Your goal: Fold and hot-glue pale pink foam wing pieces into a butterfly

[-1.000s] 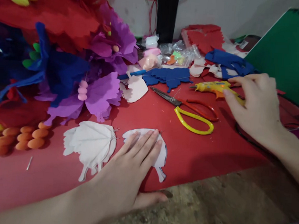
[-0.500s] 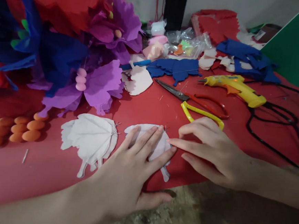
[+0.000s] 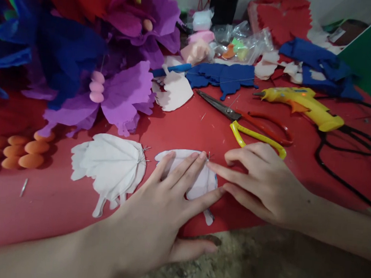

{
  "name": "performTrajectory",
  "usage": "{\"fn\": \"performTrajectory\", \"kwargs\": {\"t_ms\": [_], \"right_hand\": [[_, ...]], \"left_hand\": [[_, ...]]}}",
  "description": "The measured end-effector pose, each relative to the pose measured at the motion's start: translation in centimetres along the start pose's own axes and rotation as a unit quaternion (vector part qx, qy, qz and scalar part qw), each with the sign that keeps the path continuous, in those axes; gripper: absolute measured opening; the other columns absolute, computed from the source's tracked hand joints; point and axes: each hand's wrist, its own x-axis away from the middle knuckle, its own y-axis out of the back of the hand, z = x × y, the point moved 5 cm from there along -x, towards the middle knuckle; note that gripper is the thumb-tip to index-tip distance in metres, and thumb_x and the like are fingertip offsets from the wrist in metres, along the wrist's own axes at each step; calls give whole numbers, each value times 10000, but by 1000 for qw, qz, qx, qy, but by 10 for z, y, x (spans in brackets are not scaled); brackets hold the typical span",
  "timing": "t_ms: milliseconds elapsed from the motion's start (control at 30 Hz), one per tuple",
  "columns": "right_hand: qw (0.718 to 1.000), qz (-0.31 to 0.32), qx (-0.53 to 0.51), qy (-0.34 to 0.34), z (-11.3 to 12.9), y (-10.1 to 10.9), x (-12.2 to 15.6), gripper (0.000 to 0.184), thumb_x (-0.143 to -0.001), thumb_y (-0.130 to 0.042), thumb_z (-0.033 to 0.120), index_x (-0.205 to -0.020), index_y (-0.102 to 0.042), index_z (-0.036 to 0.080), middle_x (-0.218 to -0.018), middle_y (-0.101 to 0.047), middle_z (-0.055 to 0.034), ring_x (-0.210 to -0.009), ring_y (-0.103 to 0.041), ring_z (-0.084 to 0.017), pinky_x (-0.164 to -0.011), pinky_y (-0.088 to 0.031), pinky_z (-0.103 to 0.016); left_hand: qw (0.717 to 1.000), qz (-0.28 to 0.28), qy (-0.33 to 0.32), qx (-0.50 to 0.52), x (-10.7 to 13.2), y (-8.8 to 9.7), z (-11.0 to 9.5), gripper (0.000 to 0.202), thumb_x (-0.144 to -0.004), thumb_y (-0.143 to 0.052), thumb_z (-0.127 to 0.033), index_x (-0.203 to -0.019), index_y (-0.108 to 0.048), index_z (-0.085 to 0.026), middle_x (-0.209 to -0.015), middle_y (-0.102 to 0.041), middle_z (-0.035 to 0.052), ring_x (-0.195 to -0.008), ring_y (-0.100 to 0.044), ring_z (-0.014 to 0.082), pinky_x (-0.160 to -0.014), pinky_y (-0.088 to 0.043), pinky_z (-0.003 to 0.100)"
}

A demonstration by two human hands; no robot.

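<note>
My left hand [image 3: 168, 197] lies flat with its fingers spread over a white wing-shaped cutout [image 3: 205, 185], pressing it on the red tabletop; much of the cutout is under the fingers. At its right edge, my right hand [image 3: 259, 183] has fingers stretched toward it, the index fingertip touching near a thin wire end. Nothing shows held in the right hand, though its thumb is hidden. Left of these, a stack of white butterfly-shaped pieces [image 3: 113, 163] with thin wire ends lies beside my left wrist. Scissors [image 3: 232, 112] with one red and one yellow handle rest behind my right hand.
A yellow glue gun [image 3: 306, 105] with a black cord lies at the right. Purple butterfly shapes [image 3: 121, 95] and orange egg-like pieces [image 3: 32, 154] fill the left. Blue cutouts [image 3: 225, 78] and plastic bags [image 3: 254, 43] are at the back. The table's near edge runs below my hands.
The camera view has shifted slightly. My right index fingertip has slid a little up the cutout's edge, closer to the wire end. My left hand stays pressed on the cutout.
</note>
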Motion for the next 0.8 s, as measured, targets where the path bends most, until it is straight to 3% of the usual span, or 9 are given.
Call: {"fn": "performTrajectory", "kwargs": {"t_ms": [200,367,500,633,800], "right_hand": [[1000,16,-7,11,0,-2,1,340,-932,-324,293,-1113,-573,150,-942,-521,-78,-835,-416,-167,-725,-355,-321],[1000,-10,-5,-14,-3,1,2,353,-922,-340,268,-1194,-522,137,-936,-517,-77,-831,-417,-159,-746,-373,-326],[1000,11,-27,1,-1,0,1,331,-926,-328,268,-1119,-566,145,-934,-518,-76,-836,-418,-160,-736,-372,-325],[999,23,-34,-4,-1,-1,1,316,-927,-333,265,-1081,-582,146,-922,-522,-76,-829,-415,-161,-735,-368,-322],[1000,16,-15,1,0,-1,1,359,-930,-326,292,-1162,-532,113,-961,-530,-91,-849,-423,-167,-748,-371,-325]], "left_hand": [[1000,3,-1,-8,1,0,-1,603,-887,-315,-609,-1329,-456,-223,-1394,-382,257,-1314,-339,372,-969,-358,605],[1000,3,-8,-3,2,1,-2,591,-898,-306,-590,-1348,-422,-223,-1388,-399,245,-1321,-326,374,-974,-350,605],[1000,-4,-11,10,2,3,-1,580,-903,-328,-564,-1335,-426,-190,-1381,-402,261,-1312,-340,374,-980,-354,598],[999,-14,-7,29,3,4,-1,563,-913,-330,-539,-1222,-503,-101,-1376,-411,261,-1309,-354,359,-1018,-324,589],[999,-27,4,36,3,5,1,526,-919,-341,-516,-1071,-546,-56,-1361,-430,264,-1316,-348,349,-1040,-315,577]]}}
